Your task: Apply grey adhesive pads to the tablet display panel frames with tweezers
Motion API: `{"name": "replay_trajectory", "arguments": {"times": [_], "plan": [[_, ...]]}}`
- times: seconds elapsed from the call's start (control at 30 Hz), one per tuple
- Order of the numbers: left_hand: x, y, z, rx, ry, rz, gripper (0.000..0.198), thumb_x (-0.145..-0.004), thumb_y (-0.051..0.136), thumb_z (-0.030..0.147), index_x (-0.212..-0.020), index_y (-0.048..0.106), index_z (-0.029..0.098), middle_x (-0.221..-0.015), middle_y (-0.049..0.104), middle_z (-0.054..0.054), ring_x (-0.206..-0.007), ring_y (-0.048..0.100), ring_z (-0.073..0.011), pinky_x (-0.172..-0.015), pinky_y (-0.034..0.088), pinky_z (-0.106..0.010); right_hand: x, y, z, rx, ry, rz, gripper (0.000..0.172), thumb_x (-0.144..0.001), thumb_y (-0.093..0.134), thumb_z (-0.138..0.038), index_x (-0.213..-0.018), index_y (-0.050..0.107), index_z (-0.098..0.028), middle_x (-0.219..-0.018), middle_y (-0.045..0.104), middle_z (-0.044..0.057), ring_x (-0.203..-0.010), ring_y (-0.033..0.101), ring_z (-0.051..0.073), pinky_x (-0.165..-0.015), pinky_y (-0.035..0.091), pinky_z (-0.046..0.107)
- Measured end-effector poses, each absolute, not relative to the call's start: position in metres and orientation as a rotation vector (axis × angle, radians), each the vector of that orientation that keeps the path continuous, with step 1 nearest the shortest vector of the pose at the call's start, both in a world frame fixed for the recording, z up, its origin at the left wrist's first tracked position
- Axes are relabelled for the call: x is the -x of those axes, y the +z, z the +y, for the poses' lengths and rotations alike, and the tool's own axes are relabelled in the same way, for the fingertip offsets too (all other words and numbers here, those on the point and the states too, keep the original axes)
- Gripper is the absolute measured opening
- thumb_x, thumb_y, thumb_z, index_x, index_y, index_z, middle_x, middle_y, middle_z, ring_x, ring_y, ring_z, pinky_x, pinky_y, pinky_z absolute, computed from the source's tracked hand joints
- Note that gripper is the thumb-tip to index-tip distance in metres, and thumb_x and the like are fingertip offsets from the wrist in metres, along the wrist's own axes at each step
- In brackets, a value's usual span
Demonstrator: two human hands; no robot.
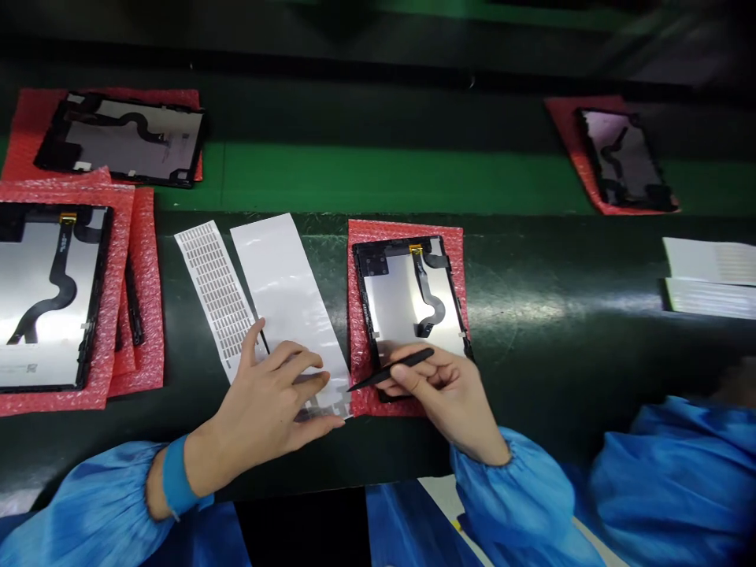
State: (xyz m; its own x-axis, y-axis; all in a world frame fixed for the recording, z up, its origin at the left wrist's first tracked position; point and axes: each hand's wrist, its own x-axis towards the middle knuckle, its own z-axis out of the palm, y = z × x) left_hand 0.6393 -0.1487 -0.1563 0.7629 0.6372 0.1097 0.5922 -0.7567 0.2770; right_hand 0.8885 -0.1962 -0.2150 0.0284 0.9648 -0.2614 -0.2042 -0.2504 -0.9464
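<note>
My left hand [275, 398] lies with spread fingers over the lower part of a white sticker sheet [283, 283]. Small pieces show along that sheet's bottom edge. My right hand [446, 394] grips black tweezers [393, 368], their tips pointing left at the sheet's lower right corner. Beneath and behind the right hand is a display panel [390, 307] with a black frame and a dark flex cable [434, 303], lying on a red bubble-wrap bag [358, 346]. A second sheet [216, 276] with rows of small grey strips lies left of the white one, partly hidden by my left hand.
At the left, another display panel [44, 315] rests on stacked red bubble bags [145, 315]. Further panels lie at the back left [142, 138] and back right [626, 157] on a green strip [366, 177]. White sheets [709, 279] are at right. A co-worker's blue sleeve [679, 480] is nearby.
</note>
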Motion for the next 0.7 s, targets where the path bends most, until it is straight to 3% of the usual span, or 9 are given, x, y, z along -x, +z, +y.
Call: {"name": "replay_trajectory", "arguments": {"times": [0.07,0.17,0.3,0.7], "plan": [[-0.649,-0.148,-0.133,-2.807,0.192,0.885,0.04,-0.096,0.061,0.057,-0.103,0.074,0.021,-0.096,0.073,-0.004,-0.095,0.063,-0.0244,-0.117,0.017,-0.059,-0.902,-0.212,-0.179,1.271,1.344,-0.83,0.039,-0.084,0.085,-0.04,-0.113,0.071,-0.018,-0.068,0.077,0.003,-0.063,0.078,0.024,-0.06,0.069,0.03],[-0.671,-0.15,-0.098,-2.962,0.21,0.792,0.028,-0.102,0.057,0.043,-0.111,0.073,0.021,-0.087,0.07,-0.001,-0.086,0.059,-0.0211,-0.093,0.033,-0.045,-0.919,-0.21,-0.138,1.265,1.075,-0.85,0.053,-0.081,0.088,-0.038,-0.126,0.065,-0.022,-0.069,0.077,-0.001,-0.064,0.078,0.023,-0.059,0.069,0.03],[-0.695,-0.173,-0.057,-3.048,0.42,0.74,0.024,-0.105,0.054,0.036,-0.111,0.073,0.023,-0.083,0.067,0.0,-0.082,0.053,-0.0186,-0.075,0.027,-0.039,-0.929,-0.218,-0.088,1.236,0.991,-0.923,0.054,-0.077,0.09,-0.041,-0.12,0.063,-0.022,-0.066,0.076,0.0,-0.063,0.077,0.023,-0.059,0.067,0.029],[-0.7,-0.184,-0.047,-2.941,0.471,0.696,0.016,-0.1,0.061,0.031,-0.108,0.071,0.021,-0.078,0.066,0.002,-0.08,0.055,-0.0194,-0.07,0.025,-0.039,-0.928,-0.225,-0.085,1.353,0.867,-0.963,0.035,-0.082,0.086,-0.028,-0.109,0.065,-0.021,-0.068,0.077,0.0,-0.059,0.077,0.022,-0.059,0.067,0.027]]}}
